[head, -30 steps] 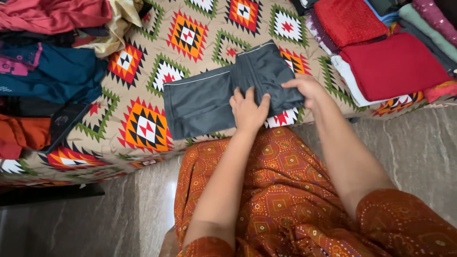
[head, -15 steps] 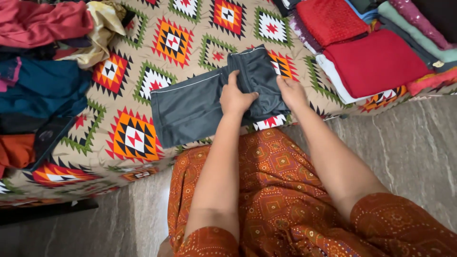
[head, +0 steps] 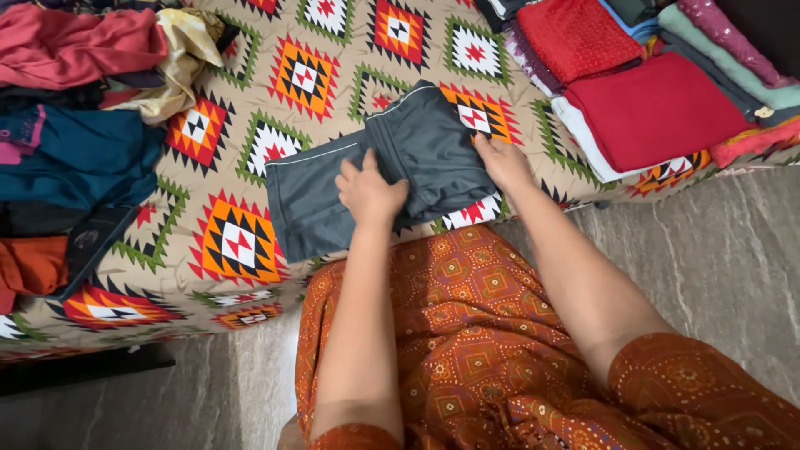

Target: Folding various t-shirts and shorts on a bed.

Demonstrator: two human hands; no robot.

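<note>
Both hands flat on grey shorts: left hand pinning centre, right hand pressing the 3 o'clock edge; smooth outward, square corners.

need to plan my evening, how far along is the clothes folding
Done: a folded stack sits at the right. In hand: left hand and right hand press a half-folded grey garment. Left: a loose heap on the far left, unfolded.
</note>
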